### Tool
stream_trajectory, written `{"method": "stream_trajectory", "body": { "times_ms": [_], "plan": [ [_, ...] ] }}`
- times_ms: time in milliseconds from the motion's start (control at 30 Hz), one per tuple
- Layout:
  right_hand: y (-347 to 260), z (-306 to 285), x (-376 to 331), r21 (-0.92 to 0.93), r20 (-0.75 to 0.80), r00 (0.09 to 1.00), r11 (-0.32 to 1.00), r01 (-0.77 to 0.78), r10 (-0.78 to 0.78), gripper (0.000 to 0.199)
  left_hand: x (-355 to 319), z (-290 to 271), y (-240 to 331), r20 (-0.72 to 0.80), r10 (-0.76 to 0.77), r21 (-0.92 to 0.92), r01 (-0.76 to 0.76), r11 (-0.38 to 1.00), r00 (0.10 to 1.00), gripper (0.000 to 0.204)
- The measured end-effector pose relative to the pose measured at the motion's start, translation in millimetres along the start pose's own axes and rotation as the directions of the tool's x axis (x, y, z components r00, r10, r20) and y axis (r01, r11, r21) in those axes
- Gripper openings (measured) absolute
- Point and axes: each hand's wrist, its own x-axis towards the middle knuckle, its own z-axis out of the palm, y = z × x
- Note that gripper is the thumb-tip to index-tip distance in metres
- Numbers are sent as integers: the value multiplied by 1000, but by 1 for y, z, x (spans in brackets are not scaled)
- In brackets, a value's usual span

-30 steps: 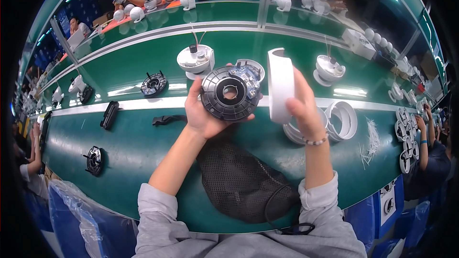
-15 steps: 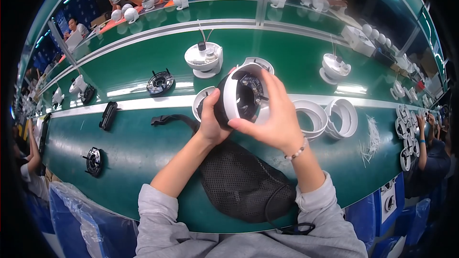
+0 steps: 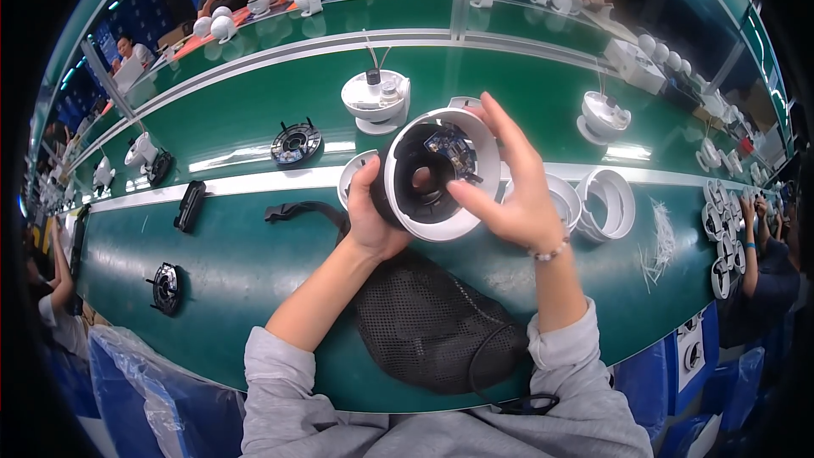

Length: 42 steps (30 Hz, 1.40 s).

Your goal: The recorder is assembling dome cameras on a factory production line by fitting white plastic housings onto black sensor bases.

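My left hand (image 3: 373,212) is closed around the side of a round black-and-white housing (image 3: 398,187), raised above the bench. Its white rim is tilted up toward me, showing a dark hollow inside with a blue circuit board (image 3: 449,149). Fingers stretched and apart, my right hand (image 3: 519,191) is at the right side of the rim. The right thumb lies over the opening near the board; whether it touches cannot be made out. Behind the hands, white ring parts are partly hidden, one a white ring (image 3: 565,203) next to another white ring (image 3: 607,208).
Below my hands lies a black mesh bag (image 3: 432,322) with a strap. Black ring parts (image 3: 297,142), a black bar-shaped part (image 3: 190,206) and a white half-assembled unit (image 3: 375,102) are around. White ties (image 3: 660,246) lie at right. Other people work along the lines.
The housing has turned so that its white rim and opening face me more. My right hand has loosened from the rim and shifted right, fingers spreading.
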Motion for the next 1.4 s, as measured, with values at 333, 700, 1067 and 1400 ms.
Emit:
{"method": "stream_trajectory", "body": {
  "times_ms": [333,700,1067,1400],
  "plan": [
    [-14,20,1,-406,185,978,898,169,-101,111,-8,-3,11,29,-62,-89,65,994,998,53],
    [-25,52,-4,-374,23,999,927,-18,29,112,-15,-11,26,-4,-22,-3,22,1000,1000,56],
    [-29,59,2,-230,93,995,973,-11,33,114,-22,-19,37,44,-8,17,8,1000,999,59],
    [-31,82,2,-306,119,992,952,5,33,115,-24,-28,45,25,45,17,-46,999,999,67]
  ]
}}
